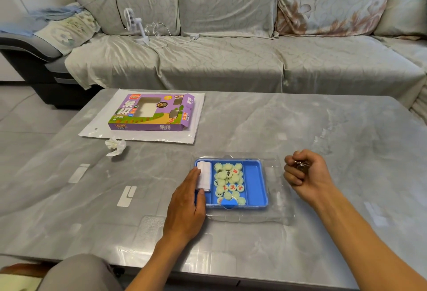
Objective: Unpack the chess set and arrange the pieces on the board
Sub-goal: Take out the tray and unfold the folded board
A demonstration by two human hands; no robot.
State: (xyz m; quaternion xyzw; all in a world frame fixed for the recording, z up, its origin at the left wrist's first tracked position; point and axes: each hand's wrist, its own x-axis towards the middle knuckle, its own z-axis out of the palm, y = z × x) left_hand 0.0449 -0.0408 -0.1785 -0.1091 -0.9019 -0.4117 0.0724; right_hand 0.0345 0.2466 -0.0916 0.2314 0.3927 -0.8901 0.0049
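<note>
Stretching across the far side is a sofa (231,59) under a pale, crinkled cover; nearer lies a glossy grey marble-look table (323,140); on its left far part a purple cardboard box (150,112) sits on a white plastic bag (143,134), a crumpled tissue (116,146) just beside it; nearer the person a blue plastic tray (254,182) rests in a clear blister shell (279,198), long axis running away from the viewer, with three lengthwise compartments; the middle one holds a heap of round, pale-green chess pieces (227,183) marked in red and black; the left one holds a folded white board sheet (204,177); the left hand (187,207) lies flat, fingers straight, touching that sheet and the tray's left edge, so it is plainly the nearer hand for lifting it out; the right hand (305,170), off to the tray's right, is fisted around something small and dark I cannot identify.
</note>
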